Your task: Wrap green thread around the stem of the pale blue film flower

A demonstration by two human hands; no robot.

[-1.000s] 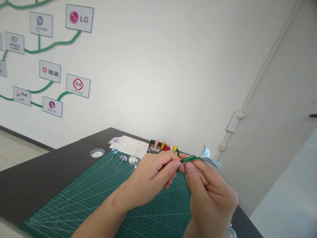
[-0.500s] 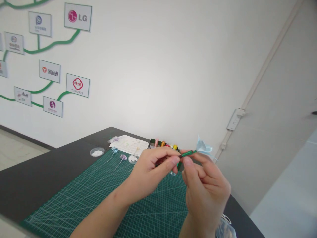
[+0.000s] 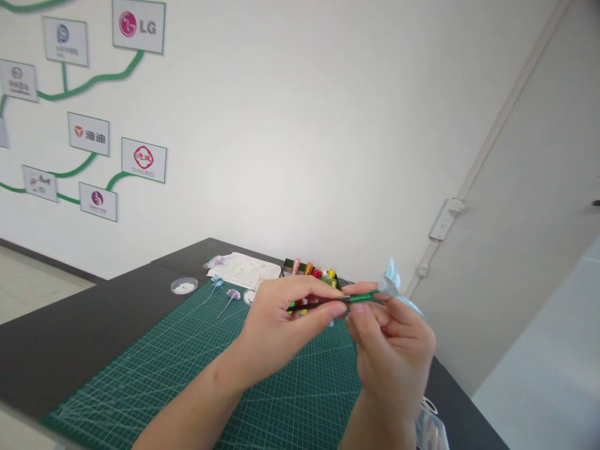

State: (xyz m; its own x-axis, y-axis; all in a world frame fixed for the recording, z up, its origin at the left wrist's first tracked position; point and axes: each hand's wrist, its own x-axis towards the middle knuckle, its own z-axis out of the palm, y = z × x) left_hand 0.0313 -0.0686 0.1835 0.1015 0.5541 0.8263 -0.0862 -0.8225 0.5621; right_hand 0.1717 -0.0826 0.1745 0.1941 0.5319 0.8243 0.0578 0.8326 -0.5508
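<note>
A light blue flower (image 3: pixel 390 282) on a green-wrapped stem (image 3: pixel 362 298) is held up over the mat. My right hand (image 3: pixel 391 340) pinches the green stem between thumb and fingers, close below the petals. From the other side, my left hand (image 3: pixel 285 319) is closed on a thin dark stick (image 3: pixel 323 303), whose tip meets the green part of the stem. Both hands nearly touch at the fingertips. Whether the stick is separate from the stem or part of it is hard to tell.
Below lies a green cutting mat (image 3: pixel 187 362) on a black table (image 3: pixel 60 306). Behind the hands are a blue flower (image 3: pixel 216 282), a purple flower (image 3: pixel 233 294), white paper (image 3: pixel 244 269), a dish (image 3: pixel 184 286) and thread spools (image 3: pixel 308 269). A clear bag (image 3: pixel 430 428) lies at right.
The flower has turned and shifted right and slightly down. The dark stick now shows at greater length between my left fingers. The view has moved slightly.
</note>
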